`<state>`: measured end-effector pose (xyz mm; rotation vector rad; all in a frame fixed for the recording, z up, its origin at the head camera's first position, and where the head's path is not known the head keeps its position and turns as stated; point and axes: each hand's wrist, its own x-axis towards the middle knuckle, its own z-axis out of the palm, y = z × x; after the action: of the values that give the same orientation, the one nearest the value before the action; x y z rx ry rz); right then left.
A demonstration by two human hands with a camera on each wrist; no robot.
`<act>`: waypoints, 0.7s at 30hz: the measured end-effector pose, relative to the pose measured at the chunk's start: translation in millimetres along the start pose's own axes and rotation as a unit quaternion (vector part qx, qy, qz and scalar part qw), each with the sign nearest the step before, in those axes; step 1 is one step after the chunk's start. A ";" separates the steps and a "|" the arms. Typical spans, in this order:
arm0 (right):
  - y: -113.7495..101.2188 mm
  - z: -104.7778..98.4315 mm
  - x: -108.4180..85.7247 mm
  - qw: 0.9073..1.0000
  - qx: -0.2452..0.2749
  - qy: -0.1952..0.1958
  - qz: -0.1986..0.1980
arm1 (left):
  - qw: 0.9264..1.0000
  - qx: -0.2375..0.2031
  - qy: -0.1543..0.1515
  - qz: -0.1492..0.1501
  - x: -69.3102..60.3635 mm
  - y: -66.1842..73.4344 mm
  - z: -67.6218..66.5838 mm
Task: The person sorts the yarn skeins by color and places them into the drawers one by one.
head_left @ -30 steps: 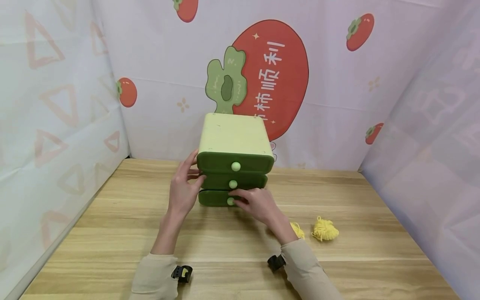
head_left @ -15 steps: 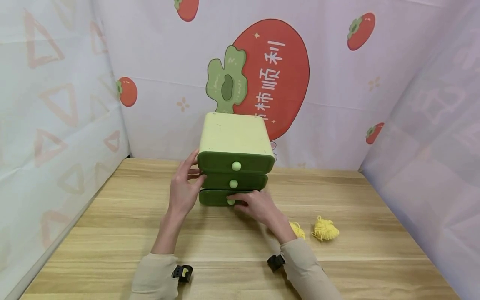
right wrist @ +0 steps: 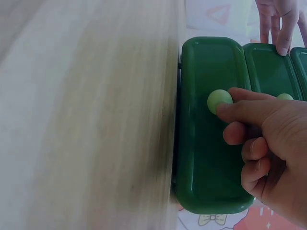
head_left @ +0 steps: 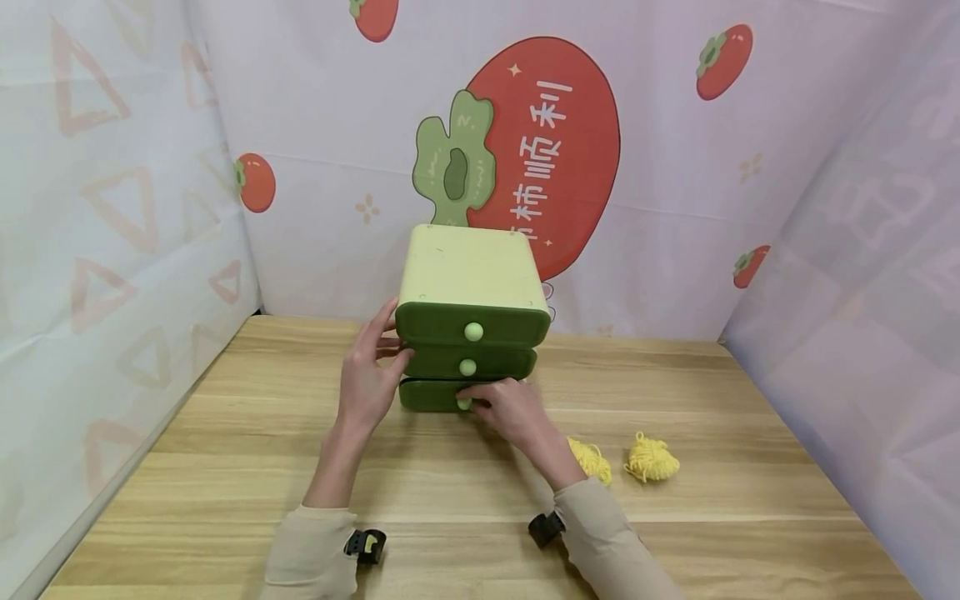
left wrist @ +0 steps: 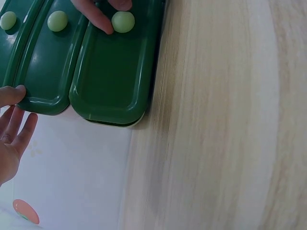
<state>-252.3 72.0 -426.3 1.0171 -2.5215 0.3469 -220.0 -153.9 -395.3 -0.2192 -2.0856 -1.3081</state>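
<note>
A small cabinet (head_left: 472, 271) with a pale yellow-green top and three dark green drawers stands at the back of the table. My left hand (head_left: 365, 379) rests against its left side, the thumb touching the edge of the middle drawer (left wrist: 48, 62) and the other fingers fairly straight along the side. At the bottom drawer (head_left: 427, 395), my right hand (head_left: 513, 408) pinches the round light green knob (right wrist: 219, 101) between thumb and index finger. The other fingers of that hand are curled, as the right wrist view shows. All three drawer fronts look closed or nearly so.
Two yellow yarn bundles lie on the wooden table (head_left: 450, 533) at right: one yarn bundle (head_left: 651, 458) in full view, the other yarn bundle (head_left: 592, 461) partly behind my right forearm. A printed cloth backdrop (head_left: 315, 108) rises behind the cabinet, with cloth walls at both sides.
My right index finger has shifted on the bottom drawer's knob, and the right forearm has moved slightly left, showing more of one yarn bundle. My left hand stays in place.
</note>
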 end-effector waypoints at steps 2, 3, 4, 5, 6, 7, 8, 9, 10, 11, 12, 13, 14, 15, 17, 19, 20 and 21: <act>-0.9 -1.6 -0.1 1.000 -0.006 -0.004 -0.004 | 1.000 -0.001 -0.001 0.000 0.9 0.4 0.0; -1.3 -2.6 -0.3 1.000 -0.006 -0.007 -0.009 | 1.000 -0.002 -0.001 0.000 1.2 0.7 -0.1; -1.8 -3.8 -0.5 1.000 -0.004 -0.012 -0.015 | 1.000 -0.002 -0.002 0.000 1.5 1.0 -0.1; -2.5 -5.1 -0.7 1.000 -0.002 -0.017 -0.020 | 1.000 -0.004 -0.002 0.000 1.5 1.1 0.0; -2.9 -6.0 -1.0 0.999 0.002 -0.022 -0.029 | 1.000 -0.005 -0.001 0.002 1.5 1.2 0.1; -3.5 -7.2 -1.4 0.999 0.008 -0.028 -0.039 | 1.000 -0.006 -0.001 0.003 1.1 1.1 0.1; -4.2 -8.5 -1.7 0.998 0.016 -0.035 -0.049 | 1.000 -0.007 0.000 0.004 0.8 1.1 0.2; -4.8 -9.7 -2.0 0.997 0.021 -0.042 -0.057 | 1.000 -0.006 -0.001 0.005 0.5 1.1 0.4; -5.2 -10.7 -2.3 0.996 0.027 -0.050 -0.063 | 1.000 -0.006 -0.001 0.005 0.2 1.0 0.4; -5.6 -11.8 -2.6 0.996 0.030 -0.056 -0.069 | 1.000 -0.005 -0.001 0.006 -0.1 0.7 0.7; -6.0 -12.7 -2.8 0.995 0.034 -0.062 -0.074 | 1.000 -0.003 -0.001 0.006 -0.3 0.8 0.6; -6.5 -13.8 -3.1 0.994 0.035 -0.069 -0.077 | 1.000 -0.001 -0.001 0.004 -0.3 0.8 0.6; -6.9 -14.5 -3.4 0.994 0.035 -0.073 -0.079 | 1.000 0.000 -0.002 0.003 -0.5 0.9 0.6; -7.1 -15.2 -3.6 0.993 0.032 -0.076 -0.081 | 1.000 0.000 -0.002 0.002 -0.6 1.0 0.5; -7.5 -16.3 -4.3 0.992 0.026 -0.081 -0.089 | 1.000 0.001 -0.001 0.002 -0.7 1.0 0.4; -7.5 -17.0 -5.1 0.991 0.020 -0.085 -0.099 | 1.000 0.000 -0.001 0.002 -0.5 1.2 0.1; -7.6 -17.4 -5.4 0.990 0.018 -0.088 -0.105 | 1.000 0.000 0.000 0.002 -0.3 1.2 0.1; -7.6 -17.8 -5.8 0.990 0.017 -0.092 -0.110 | 1.000 0.000 0.000 0.003 -0.1 1.1 0.1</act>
<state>-238.3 76.7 -412.5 1.3827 -2.5349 0.2424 -219.4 -153.3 -394.5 -0.2238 -2.0835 -1.3046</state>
